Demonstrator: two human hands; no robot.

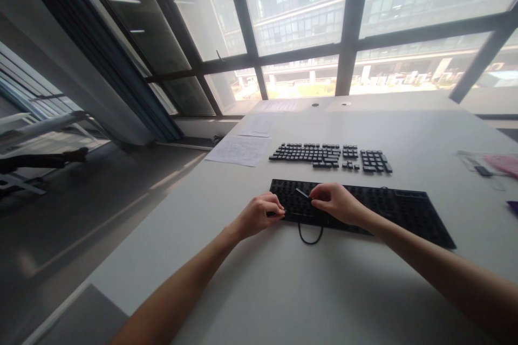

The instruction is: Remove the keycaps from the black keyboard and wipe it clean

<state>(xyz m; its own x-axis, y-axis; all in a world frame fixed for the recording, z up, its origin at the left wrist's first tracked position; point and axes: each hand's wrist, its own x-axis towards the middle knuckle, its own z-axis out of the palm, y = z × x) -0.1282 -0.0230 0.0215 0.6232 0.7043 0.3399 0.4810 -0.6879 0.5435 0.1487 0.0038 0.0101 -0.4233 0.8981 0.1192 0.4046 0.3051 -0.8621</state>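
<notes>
A black keyboard (399, 214) lies on the white desk, its main area bare of keycaps. My right hand (334, 202) is over its left half, with thumb and fingers pinching a slim grey bar (302, 193) that points up and left. Whether the bar is a tool or a long key, I cannot tell. My left hand (265, 211) is closed at the keyboard's front left corner; anything between its fingertips is hidden. Beyond the keyboard, loose dark keycaps (301, 153) stand in rows in a keyboard layout, with the number-pad keycaps (375, 160) on the right.
A black cable (311, 242) loops out at the keyboard's front edge. Printed sheets (238, 150) lie at the desk's left edge. To the right are a clear bag (479, 164) and a pink item (504, 164). Large windows rise behind the desk.
</notes>
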